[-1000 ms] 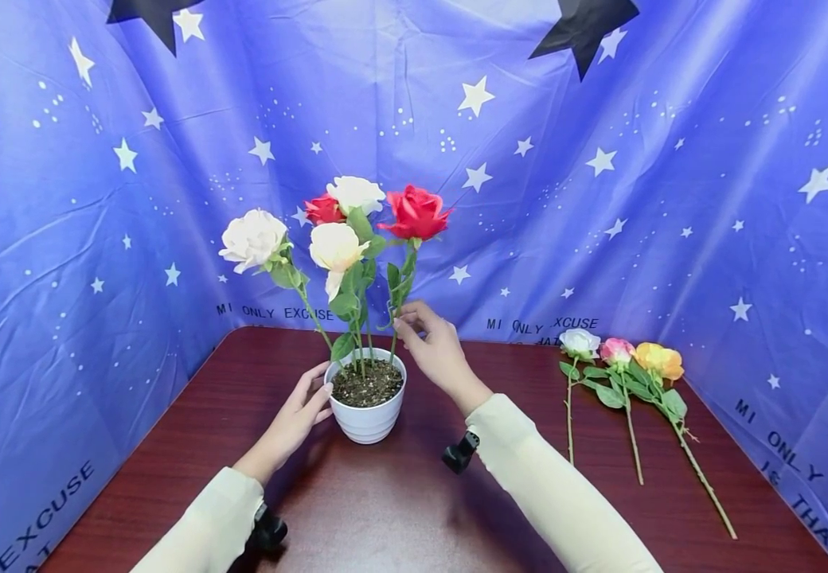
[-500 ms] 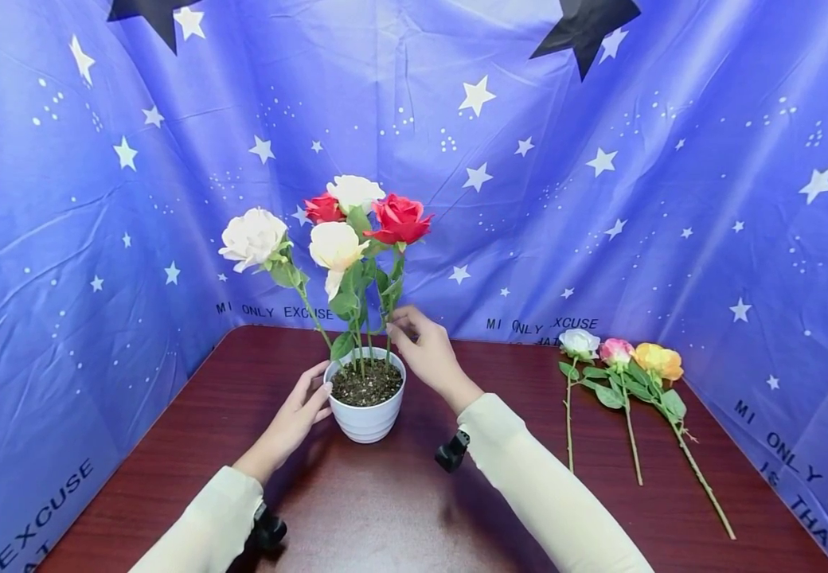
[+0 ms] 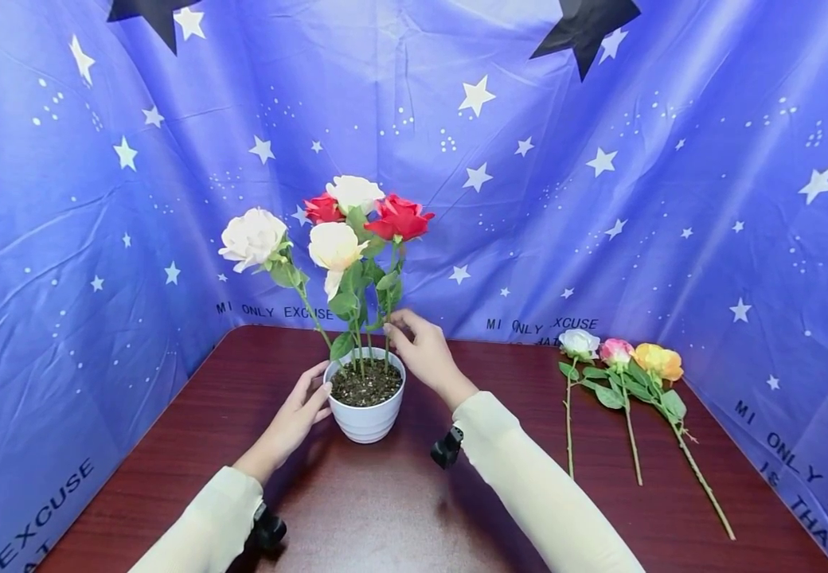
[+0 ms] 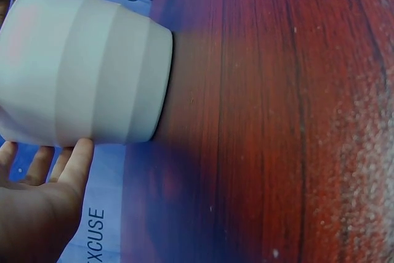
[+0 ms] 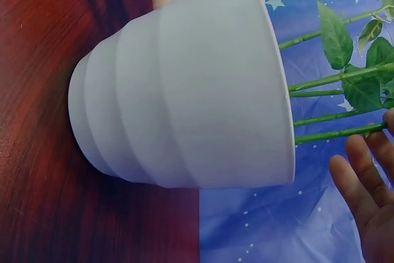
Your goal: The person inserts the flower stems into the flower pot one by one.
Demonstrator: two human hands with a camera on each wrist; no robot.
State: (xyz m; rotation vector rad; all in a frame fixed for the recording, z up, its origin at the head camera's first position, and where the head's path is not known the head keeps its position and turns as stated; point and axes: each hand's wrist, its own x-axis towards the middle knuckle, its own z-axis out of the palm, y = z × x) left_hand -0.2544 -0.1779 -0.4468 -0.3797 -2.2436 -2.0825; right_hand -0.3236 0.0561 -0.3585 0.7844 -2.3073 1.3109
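Observation:
A white ribbed pot [image 3: 367, 423] filled with dark soil [image 3: 365, 387] stands on the table. My left hand [image 3: 295, 419] rests its fingertips against the pot's left side; the left wrist view has these fingers [image 4: 77, 163] fairly straight along the wall. Above the pot's right rim, my right hand [image 3: 425, 355] pinches the stem of a red rose [image 3: 400, 218], whose lower end is in the soil. Beside it in the pot rise another red rose [image 3: 323, 208], two white roses [image 3: 253, 239] and a cream rose [image 3: 335, 246]. The right wrist view shows several green stems [image 5: 320, 85].
At the right of the dark red table [image 3: 192, 422] lie three loose stems: a white rose [image 3: 579, 344], a pink rose [image 3: 617, 352] and a yellow-orange rose [image 3: 659, 361]. A blue star-patterned cloth [image 3: 529, 199] hangs around the table's back and sides.
The right hand and its red rose have shifted left and slightly down, bringing the bloom closer to the others. The left hand and the loose roses have stayed put.

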